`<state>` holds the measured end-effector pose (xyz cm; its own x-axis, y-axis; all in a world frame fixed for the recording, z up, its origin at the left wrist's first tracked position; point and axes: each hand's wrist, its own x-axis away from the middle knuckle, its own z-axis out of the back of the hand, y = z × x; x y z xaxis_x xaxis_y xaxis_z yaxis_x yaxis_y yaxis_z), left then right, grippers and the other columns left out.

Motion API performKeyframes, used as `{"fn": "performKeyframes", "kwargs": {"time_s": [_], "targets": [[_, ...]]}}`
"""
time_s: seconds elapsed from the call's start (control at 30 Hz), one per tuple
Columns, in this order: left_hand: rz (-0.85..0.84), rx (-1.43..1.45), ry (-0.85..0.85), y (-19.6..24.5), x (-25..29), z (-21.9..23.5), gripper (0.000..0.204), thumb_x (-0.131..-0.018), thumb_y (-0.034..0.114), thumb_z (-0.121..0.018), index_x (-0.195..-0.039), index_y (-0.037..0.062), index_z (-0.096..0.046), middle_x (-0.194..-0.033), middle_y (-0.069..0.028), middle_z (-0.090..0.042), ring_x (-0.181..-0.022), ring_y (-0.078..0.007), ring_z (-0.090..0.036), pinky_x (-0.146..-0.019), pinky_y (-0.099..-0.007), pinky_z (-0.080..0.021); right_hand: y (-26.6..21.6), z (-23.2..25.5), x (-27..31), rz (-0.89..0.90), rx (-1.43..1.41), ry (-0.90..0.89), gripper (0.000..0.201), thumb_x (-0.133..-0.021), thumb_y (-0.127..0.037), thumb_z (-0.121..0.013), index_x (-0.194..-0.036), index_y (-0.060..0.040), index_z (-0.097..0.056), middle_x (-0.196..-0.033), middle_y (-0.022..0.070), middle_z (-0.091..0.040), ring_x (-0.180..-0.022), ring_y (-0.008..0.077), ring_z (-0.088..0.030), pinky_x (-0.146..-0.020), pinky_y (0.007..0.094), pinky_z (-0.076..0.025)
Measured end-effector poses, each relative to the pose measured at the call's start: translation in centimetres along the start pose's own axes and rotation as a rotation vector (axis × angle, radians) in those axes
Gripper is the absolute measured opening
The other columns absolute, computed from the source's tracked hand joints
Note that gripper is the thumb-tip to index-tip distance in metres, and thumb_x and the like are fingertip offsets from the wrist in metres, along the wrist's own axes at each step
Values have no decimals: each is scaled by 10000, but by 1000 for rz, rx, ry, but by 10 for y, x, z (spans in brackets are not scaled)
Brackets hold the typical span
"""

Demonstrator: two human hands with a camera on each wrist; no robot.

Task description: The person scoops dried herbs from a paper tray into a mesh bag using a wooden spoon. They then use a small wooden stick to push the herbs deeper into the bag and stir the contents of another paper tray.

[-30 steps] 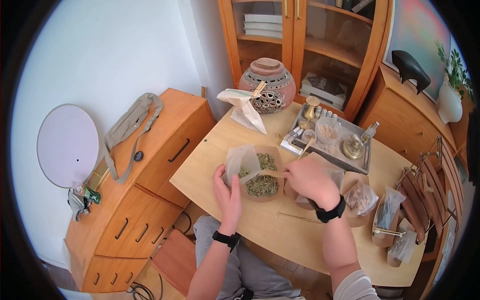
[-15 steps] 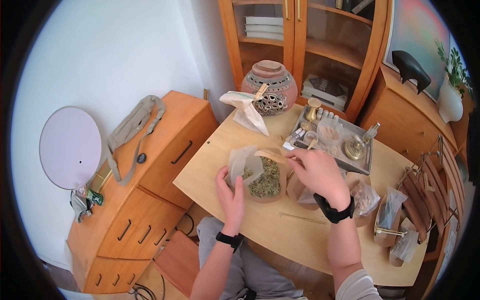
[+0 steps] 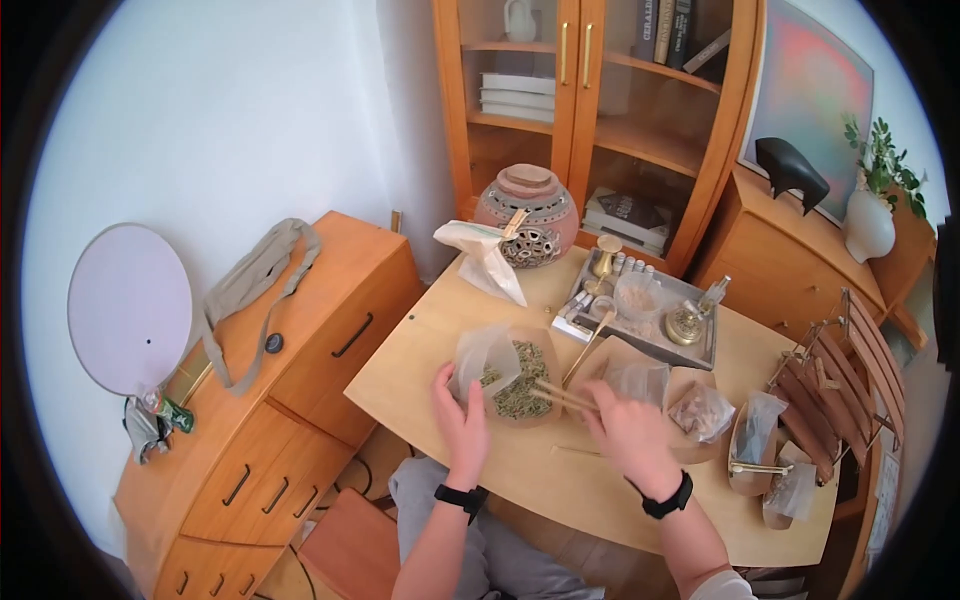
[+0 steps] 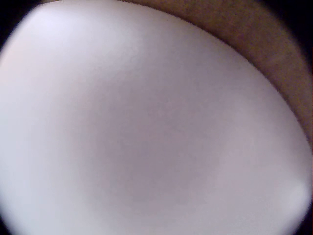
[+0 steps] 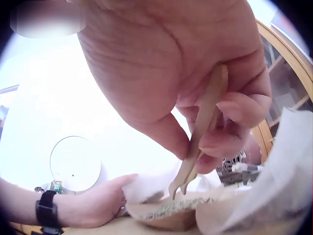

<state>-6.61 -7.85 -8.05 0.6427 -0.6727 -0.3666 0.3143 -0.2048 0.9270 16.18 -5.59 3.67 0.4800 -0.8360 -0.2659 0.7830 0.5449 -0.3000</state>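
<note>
An open paper bag [image 3: 550, 412] with a translucent inner lining [image 3: 478, 358] stands on the table, filled with dried green herbs [image 3: 524, 390]. My left hand [image 3: 462, 425] holds its left side, thumb and fingers on either side of the lining. My right hand [image 3: 632, 435] pinches wooden tongs [image 5: 200, 129] between thumb and fingers. In the head view, the two tong arms point left, their tips over the herbs. The right wrist view shows their hooked tips close above the herbs [image 5: 181, 206]. A pale blurred surface fills most of the left wrist view.
Behind is a grey tray [image 3: 690, 352] of jars and small brass pieces. To the right stand several more paper bags [image 3: 702, 408] and a brown slatted rack [image 3: 815, 385]. A clipped white bag [image 3: 490, 265] leans near a clay pot [image 3: 527, 205]. Drawers [image 3: 290, 400] adjoin the table's left.
The tongs rose from the herbs toward the bag's far edge, then came back down, their two arms now plainly seen. My left hand keeps its place at the bag. The head view has tilted up.
</note>
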Motion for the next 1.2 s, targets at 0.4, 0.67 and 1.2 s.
{"fn": "performKeyframes", "kwargs": {"time_s": [0.4,0.67,1.2], "targets": [[-34,1,-1,-1,0,3,456,-1023,209,-651,-1394,-8,-500,-1431,-192,-529,-1328,-352,-493,-1137,-453,-369,0,-22,56,52,-36,187,294,-904,-125,-719,-1195,-118,-675,-820,84,-725,-757,272,-714,-635,406,-570],[-48,-10,3,2,2,4,428,-1019,200,-660,-1376,14,-515,-1408,-178,-552,-1298,-349,-514,-1108,-449,-383,4,-37,69,-11,58,107,254,-895,-135,-727,-1142,-84,-702,-791,106,-709,-730,291,-698,-633,420,-560],[-28,42,4,2,2,4,420,-1027,212,-649,-1373,13,-520,-1413,-173,-556,-1287,-342,-519,-1083,-439,-388,61,9,181,-284,115,155,224,-859,-47,-734,-1083,-58,-726,-923,110,-707,-797,311,-680,-694,421,-543]]}}
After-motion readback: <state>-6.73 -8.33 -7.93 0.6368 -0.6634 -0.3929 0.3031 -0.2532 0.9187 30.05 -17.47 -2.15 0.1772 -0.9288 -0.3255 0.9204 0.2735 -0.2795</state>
